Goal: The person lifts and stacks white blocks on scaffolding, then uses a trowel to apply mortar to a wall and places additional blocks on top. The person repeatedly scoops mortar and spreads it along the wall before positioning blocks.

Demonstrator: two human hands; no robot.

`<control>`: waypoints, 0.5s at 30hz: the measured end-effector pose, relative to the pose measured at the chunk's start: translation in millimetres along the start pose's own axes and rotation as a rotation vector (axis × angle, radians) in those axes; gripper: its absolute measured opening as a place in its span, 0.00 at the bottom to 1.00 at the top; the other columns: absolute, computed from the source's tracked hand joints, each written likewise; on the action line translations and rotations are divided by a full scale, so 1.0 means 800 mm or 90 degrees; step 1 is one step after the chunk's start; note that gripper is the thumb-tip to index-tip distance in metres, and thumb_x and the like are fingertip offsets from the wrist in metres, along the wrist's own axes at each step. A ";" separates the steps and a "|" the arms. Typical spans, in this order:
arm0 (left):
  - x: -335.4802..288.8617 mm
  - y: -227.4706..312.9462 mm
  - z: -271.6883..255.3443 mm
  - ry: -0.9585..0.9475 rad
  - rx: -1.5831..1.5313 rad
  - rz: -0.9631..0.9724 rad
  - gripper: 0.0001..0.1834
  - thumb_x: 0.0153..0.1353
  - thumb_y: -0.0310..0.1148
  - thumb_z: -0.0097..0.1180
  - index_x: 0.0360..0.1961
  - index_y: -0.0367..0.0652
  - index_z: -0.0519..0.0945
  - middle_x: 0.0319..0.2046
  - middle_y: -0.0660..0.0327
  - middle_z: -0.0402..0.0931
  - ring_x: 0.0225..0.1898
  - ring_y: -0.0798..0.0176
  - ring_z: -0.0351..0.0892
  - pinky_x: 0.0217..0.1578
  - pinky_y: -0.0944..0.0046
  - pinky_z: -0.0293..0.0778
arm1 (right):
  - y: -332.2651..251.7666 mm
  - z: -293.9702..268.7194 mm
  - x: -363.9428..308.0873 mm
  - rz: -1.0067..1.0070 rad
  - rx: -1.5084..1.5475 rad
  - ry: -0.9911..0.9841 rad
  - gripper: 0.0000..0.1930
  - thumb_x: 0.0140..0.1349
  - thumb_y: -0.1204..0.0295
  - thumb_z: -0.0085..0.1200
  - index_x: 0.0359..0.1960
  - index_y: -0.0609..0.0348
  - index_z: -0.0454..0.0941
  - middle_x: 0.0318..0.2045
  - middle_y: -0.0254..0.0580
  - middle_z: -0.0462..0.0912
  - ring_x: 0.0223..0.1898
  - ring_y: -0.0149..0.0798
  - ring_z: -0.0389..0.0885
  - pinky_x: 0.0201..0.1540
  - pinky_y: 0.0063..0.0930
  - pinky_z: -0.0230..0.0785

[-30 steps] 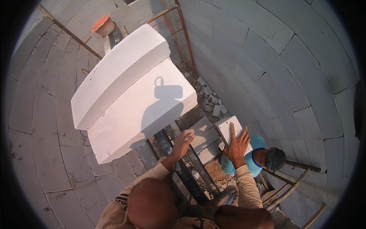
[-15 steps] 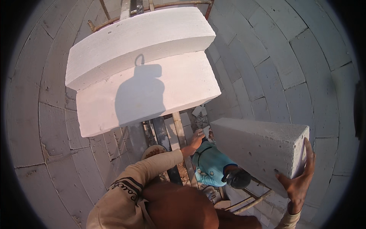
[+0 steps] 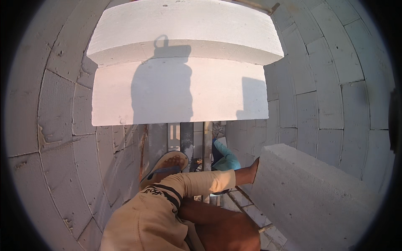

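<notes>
A long white lightweight concrete block [image 3: 310, 196] slants through the lower right. My left hand [image 3: 248, 173] presses against its near-left end, with the fingers partly hidden behind the block. The right hand is out of the picture. In front of me lie two more pale blocks, an upper block [image 3: 184, 23] set back on top of a lower block [image 3: 213, 94]. My shadow falls across both, and an angular shadow darkens the lower one's right side.
Block walls [image 3: 58, 100] curve up on both sides. Below the stacked blocks run a dark metal beam [image 3: 186, 140] and a wooden bar [image 3: 207, 142]. My sandalled foot [image 3: 171, 161] rests beside them. Lower down is a person in a teal shirt [image 3: 226, 157].
My left hand has moved right, from open air onto the block's end. The right hand has left the view. The held block is nearer and lower, and my view has turned.
</notes>
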State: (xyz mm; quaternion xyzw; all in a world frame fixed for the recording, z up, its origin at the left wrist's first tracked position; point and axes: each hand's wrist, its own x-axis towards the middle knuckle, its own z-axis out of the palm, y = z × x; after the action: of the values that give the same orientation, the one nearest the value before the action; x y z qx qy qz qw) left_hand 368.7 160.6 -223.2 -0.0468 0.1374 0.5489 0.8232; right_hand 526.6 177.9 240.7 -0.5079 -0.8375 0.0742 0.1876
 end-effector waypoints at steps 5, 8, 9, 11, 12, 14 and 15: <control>-0.235 0.202 0.111 -0.232 0.132 0.623 0.40 0.76 0.65 0.22 0.82 0.58 0.41 0.79 0.50 0.49 0.79 0.52 0.50 0.75 0.55 0.59 | 0.021 0.037 0.048 -0.040 0.136 -0.010 0.38 0.47 0.58 0.62 0.62 0.59 0.71 0.44 0.49 0.78 0.47 0.47 0.79 0.46 0.44 0.73; -0.394 0.245 0.143 -0.025 0.236 0.787 0.38 0.79 0.59 0.18 0.82 0.51 0.39 0.78 0.46 0.49 0.79 0.49 0.50 0.75 0.53 0.61 | 0.031 0.078 0.091 -0.062 0.245 -0.038 0.35 0.51 0.56 0.61 0.60 0.61 0.72 0.43 0.49 0.79 0.45 0.45 0.81 0.44 0.42 0.74; -0.436 0.252 0.148 0.056 0.272 0.830 0.38 0.79 0.59 0.19 0.82 0.51 0.40 0.78 0.47 0.49 0.79 0.50 0.50 0.74 0.54 0.62 | 0.033 0.094 0.108 -0.067 0.286 -0.052 0.34 0.52 0.56 0.60 0.60 0.62 0.73 0.42 0.49 0.80 0.44 0.45 0.81 0.44 0.41 0.74; -0.500 0.249 0.149 0.229 0.375 0.903 0.38 0.79 0.59 0.21 0.81 0.50 0.44 0.78 0.50 0.53 0.79 0.52 0.52 0.72 0.57 0.66 | 0.040 0.133 0.143 -0.066 0.373 -0.082 0.33 0.55 0.55 0.59 0.58 0.63 0.74 0.41 0.49 0.80 0.43 0.44 0.82 0.42 0.39 0.75; -0.530 0.250 0.146 0.331 0.476 0.905 0.39 0.78 0.60 0.23 0.81 0.50 0.46 0.77 0.50 0.54 0.78 0.52 0.53 0.71 0.56 0.67 | 0.043 0.154 0.159 -0.062 0.416 -0.099 0.32 0.56 0.54 0.58 0.58 0.64 0.74 0.41 0.49 0.81 0.42 0.43 0.82 0.42 0.38 0.75; -0.586 0.253 0.136 0.556 0.622 0.865 0.40 0.77 0.62 0.28 0.81 0.48 0.49 0.77 0.51 0.56 0.78 0.52 0.55 0.70 0.56 0.69 | 0.050 0.201 0.191 -0.048 0.499 -0.138 0.31 0.58 0.53 0.57 0.56 0.65 0.76 0.39 0.49 0.82 0.40 0.42 0.83 0.40 0.37 0.75; -0.608 0.255 0.129 0.669 0.686 0.833 0.41 0.77 0.63 0.30 0.80 0.47 0.51 0.76 0.51 0.57 0.77 0.53 0.56 0.69 0.56 0.70 | 0.052 0.227 0.206 -0.041 0.537 -0.160 0.31 0.59 0.52 0.57 0.56 0.66 0.76 0.39 0.49 0.82 0.40 0.41 0.83 0.40 0.36 0.76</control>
State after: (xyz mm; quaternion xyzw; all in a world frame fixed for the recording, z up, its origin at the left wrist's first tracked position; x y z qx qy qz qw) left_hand 24.9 -169.3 26.2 0.1810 0.7138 0.6684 0.1044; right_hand 421.6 354.4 100.0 -0.3475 -0.7655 0.4652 0.2773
